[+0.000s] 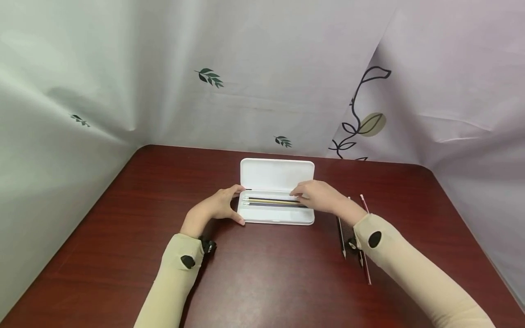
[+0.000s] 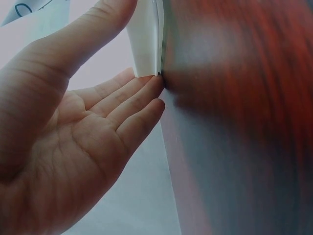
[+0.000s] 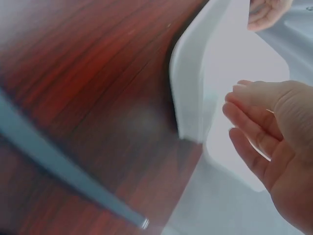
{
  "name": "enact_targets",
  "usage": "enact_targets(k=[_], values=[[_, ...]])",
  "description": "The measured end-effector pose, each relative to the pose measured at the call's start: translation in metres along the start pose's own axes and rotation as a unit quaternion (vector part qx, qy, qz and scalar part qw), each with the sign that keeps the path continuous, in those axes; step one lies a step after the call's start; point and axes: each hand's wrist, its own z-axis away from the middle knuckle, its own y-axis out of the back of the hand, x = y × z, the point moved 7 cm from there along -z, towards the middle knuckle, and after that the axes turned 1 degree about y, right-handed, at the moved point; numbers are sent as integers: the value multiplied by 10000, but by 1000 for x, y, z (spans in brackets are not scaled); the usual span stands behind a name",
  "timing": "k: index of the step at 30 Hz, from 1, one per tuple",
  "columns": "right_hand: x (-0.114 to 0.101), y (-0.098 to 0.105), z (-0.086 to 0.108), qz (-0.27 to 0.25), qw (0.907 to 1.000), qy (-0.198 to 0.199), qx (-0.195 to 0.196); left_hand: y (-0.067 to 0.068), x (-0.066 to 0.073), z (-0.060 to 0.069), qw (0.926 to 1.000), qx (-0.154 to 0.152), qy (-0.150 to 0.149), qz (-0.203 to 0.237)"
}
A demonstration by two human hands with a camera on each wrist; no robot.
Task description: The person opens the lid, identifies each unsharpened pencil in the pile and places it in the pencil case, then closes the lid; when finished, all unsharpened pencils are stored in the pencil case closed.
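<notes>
A white pencil case lies with its lid folded back. Several pencils lie lengthwise inside, eraser ends to the left. My left hand holds the case's left end, thumb at the front corner and fingers at the back one. In the left wrist view the fingers of that hand touch the end of the case. Over the right end of the case, my right hand has loosely bent fingers at the pencils and covers their far ends. The right wrist view shows no pencil in its fingers.
To the right, partly under my right forearm, lie a dark pencil and a red pencil, with another dark one between them. The reddish-brown table meets a pale patterned curtain at the back.
</notes>
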Motion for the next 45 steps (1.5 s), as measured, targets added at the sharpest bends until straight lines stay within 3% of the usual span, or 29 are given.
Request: enact_targets(k=[6,12,21,28,34,42,45], values=[[19,9,34,-338,9985,-351,266,2,-2,0,9999,-14,87,-48],[39,15,75,-695,9925,-761,660,2,0,-1,10000,-35,-46,-62],[67,12,128,-1248,9733,-1659,976,1,-3,1,10000,15,-55,-2],[77,11,158,-1503,9504,-2588,850,2,1,1,9999,24,-138,-28],[76,-4,171,-2031,9304,-3028,387,4,2,2,9999,24,-100,-72],[71,-8,168,-2158,9212,-3233,178,4,2,2,9999,40,-96,-35],[73,-10,166,-2280,9088,-3493,-123,4,2,2,9999,47,-118,-23]])
